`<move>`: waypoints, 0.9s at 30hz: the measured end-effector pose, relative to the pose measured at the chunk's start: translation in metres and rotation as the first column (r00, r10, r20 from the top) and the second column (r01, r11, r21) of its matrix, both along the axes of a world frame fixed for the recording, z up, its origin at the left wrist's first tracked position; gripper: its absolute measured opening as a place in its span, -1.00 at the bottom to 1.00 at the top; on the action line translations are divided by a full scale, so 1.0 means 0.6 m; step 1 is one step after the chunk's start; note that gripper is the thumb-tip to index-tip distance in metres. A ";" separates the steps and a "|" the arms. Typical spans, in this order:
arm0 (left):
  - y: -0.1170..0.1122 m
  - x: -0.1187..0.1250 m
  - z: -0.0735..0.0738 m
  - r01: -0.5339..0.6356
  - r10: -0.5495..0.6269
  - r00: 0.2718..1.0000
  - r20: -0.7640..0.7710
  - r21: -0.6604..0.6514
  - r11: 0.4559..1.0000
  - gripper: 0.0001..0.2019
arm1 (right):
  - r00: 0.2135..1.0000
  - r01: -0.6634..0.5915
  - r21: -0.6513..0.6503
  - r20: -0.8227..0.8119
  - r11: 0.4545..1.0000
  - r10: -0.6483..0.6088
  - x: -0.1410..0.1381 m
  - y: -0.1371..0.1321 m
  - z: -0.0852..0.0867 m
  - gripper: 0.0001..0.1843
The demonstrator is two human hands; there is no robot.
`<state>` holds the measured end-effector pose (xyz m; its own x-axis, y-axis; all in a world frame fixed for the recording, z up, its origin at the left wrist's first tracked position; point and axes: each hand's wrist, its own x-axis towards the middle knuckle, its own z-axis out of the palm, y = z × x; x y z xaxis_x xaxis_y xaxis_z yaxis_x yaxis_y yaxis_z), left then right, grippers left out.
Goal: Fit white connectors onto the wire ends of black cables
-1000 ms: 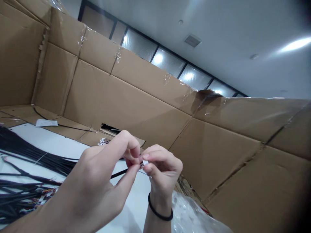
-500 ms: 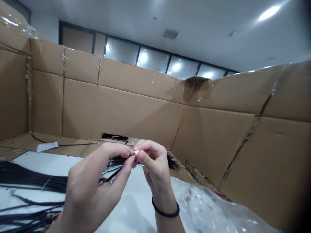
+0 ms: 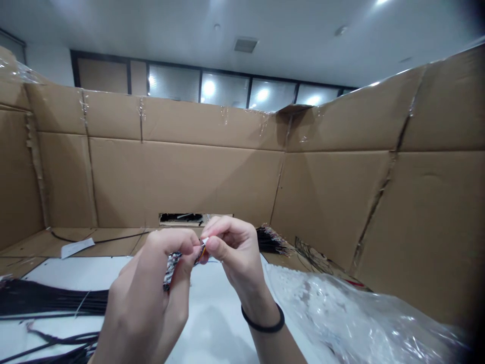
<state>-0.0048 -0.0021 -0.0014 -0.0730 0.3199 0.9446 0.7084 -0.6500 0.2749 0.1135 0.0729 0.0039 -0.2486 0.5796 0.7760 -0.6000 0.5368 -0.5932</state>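
Observation:
My right hand (image 3: 240,260), with a black band round its wrist, pinches a small white connector (image 3: 205,241) between thumb and forefinger. Close against it, my left hand (image 3: 149,288) is closed on thin coloured wires (image 3: 203,251) that meet the connector. The fingertips hide most of the joint, so I cannot tell how far the wires sit inside. Behind the left fingers shows part of a bundle of cable ends (image 3: 172,268). To the left, a thick bundle of black cables (image 3: 49,299) lies tied with a thin strand.
A white board (image 3: 212,323) lies under my hands. More black cables (image 3: 64,346) are at the lower left, and another bundle (image 3: 271,240) at the back. Clear plastic bag (image 3: 352,313) covers the right side. Cardboard walls (image 3: 204,177) with a slot surround the space.
The view has levelled out and shifted. The left fingers are more curled, and the wires by the connector show a little more. Both hands keep their pinch.

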 end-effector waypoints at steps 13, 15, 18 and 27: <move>-0.008 0.010 0.004 0.107 -0.106 0.994 -0.013 0.034 0.994 -0.77 | 0.997 0.075 0.223 -0.020 0.972 -0.073 0.013 0.004 0.001 -0.91; -0.008 0.016 0.002 0.153 -0.155 0.982 0.104 0.026 0.988 -0.78 | 1.000 -0.021 0.180 -0.008 0.983 0.023 0.010 0.007 -0.001 -0.94; -0.007 0.015 0.006 0.221 -0.205 0.943 0.262 -0.030 0.975 -0.80 | 0.992 -0.127 0.092 0.016 0.988 0.126 0.008 0.014 -0.003 -0.95; 0.016 -0.027 0.033 0.621 -0.480 0.776 0.409 -0.362 0.695 -0.93 | 0.972 -0.157 -0.015 0.176 0.988 0.157 0.028 0.020 0.002 -0.90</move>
